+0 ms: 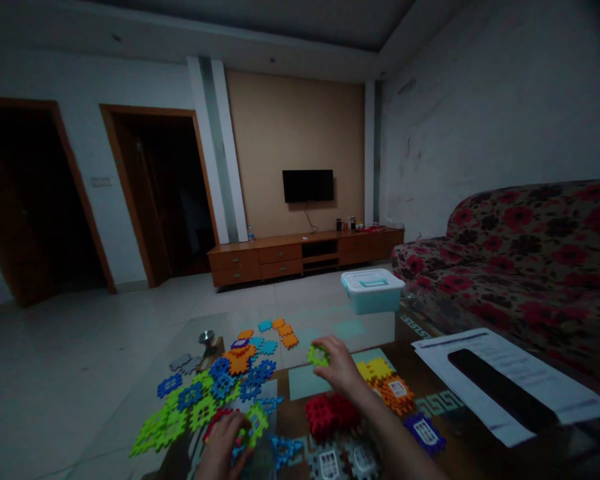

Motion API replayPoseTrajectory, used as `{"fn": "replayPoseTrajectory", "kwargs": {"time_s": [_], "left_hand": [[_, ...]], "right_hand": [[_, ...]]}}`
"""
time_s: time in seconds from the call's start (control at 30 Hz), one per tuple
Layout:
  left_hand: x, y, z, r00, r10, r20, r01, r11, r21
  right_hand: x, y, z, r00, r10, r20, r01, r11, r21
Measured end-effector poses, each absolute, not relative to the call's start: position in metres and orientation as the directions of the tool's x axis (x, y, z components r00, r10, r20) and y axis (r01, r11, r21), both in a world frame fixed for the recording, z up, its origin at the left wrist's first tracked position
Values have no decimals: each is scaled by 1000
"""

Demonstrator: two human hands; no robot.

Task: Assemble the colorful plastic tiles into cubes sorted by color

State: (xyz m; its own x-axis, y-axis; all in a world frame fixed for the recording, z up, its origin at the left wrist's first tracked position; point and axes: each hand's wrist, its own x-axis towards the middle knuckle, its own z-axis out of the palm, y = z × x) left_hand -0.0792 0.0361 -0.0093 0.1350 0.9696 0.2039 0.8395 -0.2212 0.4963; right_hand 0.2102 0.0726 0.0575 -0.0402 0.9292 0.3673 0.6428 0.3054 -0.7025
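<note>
Many plastic interlocking tiles lie on a glass-topped table (pixel 330 390): green ones (pixel 170 420) at the left, blue ones (pixel 225 385) in the middle, orange ones (pixel 280 332) farther back. My right hand (pixel 341 368) pinches a small green tile (pixel 319 355) above the table. My left hand (pixel 225 445) is curled over a green tile (pixel 257 421) near the front edge. A red block of joined tiles (pixel 329 413) sits between my arms. Yellow and orange pieces (pixel 386 385) lie to the right.
A pale blue lidded box (pixel 373 290) stands at the table's far end. White papers with a black remote (pixel 505 390) lie on the right. A floral sofa (pixel 530 260) runs along the right. A wooden TV cabinet (pixel 305 257) stands under a wall TV (pixel 307 185).
</note>
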Motion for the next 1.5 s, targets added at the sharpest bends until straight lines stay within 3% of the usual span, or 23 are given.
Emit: {"fn": "replayPoseTrajectory", "kwargs": {"time_s": [0.1,0.23,0.57,0.9,1.27,1.5], "left_hand": [[-35,60,0,186,945,269,789,-307,532],[15,87,6,256,944,209,782,-330,529],[53,114,-6,379,925,26,784,-335,523],[53,107,-13,369,929,-34,832,-313,458],[58,116,-23,206,976,65,764,-203,613],[59,115,-27,182,979,94,774,-201,600]], "right_hand": [[240,96,53,-98,945,311,744,277,-608],[253,107,34,-235,955,182,827,295,-478],[266,119,15,-294,953,77,841,296,-453],[253,118,24,-323,946,38,876,313,-367],[249,129,10,-284,957,-67,935,260,-243],[250,130,5,-255,964,-74,953,238,-185]]}}
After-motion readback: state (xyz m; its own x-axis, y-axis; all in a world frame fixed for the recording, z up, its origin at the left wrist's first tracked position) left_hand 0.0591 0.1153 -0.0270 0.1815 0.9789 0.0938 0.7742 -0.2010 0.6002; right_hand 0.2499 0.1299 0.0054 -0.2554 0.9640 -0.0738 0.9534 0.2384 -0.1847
